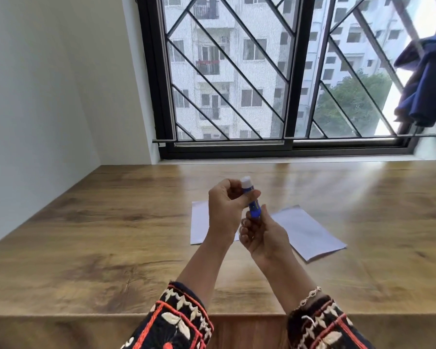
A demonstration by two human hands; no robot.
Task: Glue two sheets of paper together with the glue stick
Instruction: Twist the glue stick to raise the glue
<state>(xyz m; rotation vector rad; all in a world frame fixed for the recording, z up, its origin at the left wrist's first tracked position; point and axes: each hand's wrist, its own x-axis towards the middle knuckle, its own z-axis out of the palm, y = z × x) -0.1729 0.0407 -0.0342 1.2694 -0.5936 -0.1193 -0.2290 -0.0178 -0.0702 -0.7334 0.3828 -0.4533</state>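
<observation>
Glue stick [254,207]: raised off the worktop [111,235], long axis near upright, white end uppermost.
Left grip [227,205]: curled round upper end.
Right grip [262,235]: pinching base, directly below.
Sheets [310,233]: flat on worktop, beneath.

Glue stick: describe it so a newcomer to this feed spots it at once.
Find the wooden table below the barred window; two white sheets lie at its middle. Above them the left hand grips the upper part and the right hand the lower end of the glue stick. Unlike the flat white sheets, it is a short blue tube with a white top.
</observation>
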